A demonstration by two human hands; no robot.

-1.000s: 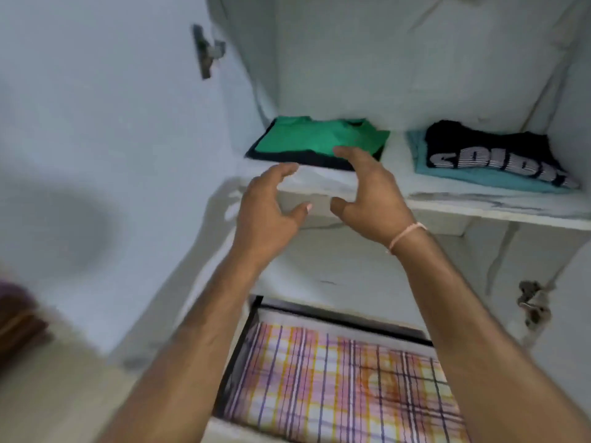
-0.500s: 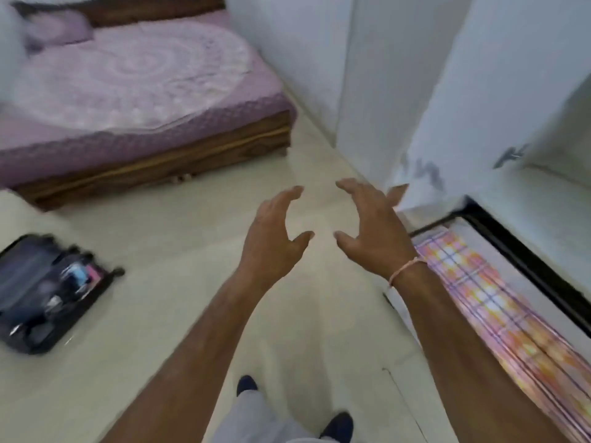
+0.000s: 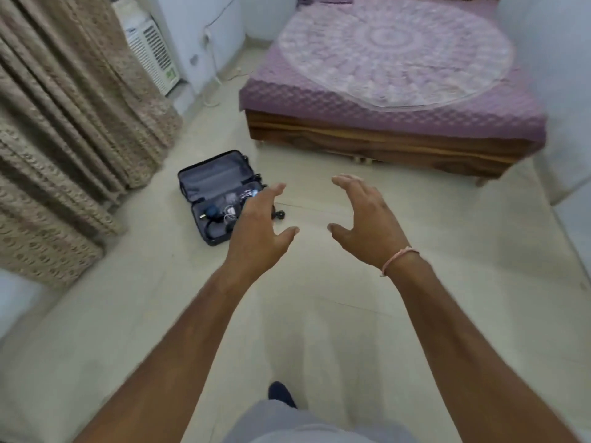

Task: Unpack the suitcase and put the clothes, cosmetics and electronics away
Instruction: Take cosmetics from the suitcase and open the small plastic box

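Both hands, left hand [image 3: 259, 228] and right hand [image 3: 364, 225], were spread wide and empty, so those tangled cables [image 3: 228, 212] in the suitcase [image 3: 204, 183] could've easily snagged and dragged stuff out.

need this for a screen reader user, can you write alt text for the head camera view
Two empty hands, left hand and right hand, reach forward with fingers spread over a pale tiled floor. An open suitcase holding small items lies on the floor ahead, between beige curtains and a purple-covered bed.

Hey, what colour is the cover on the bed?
The bed cover is purple with a quilted texture, under a paler round mandala-patterned spread; the head view shows it.
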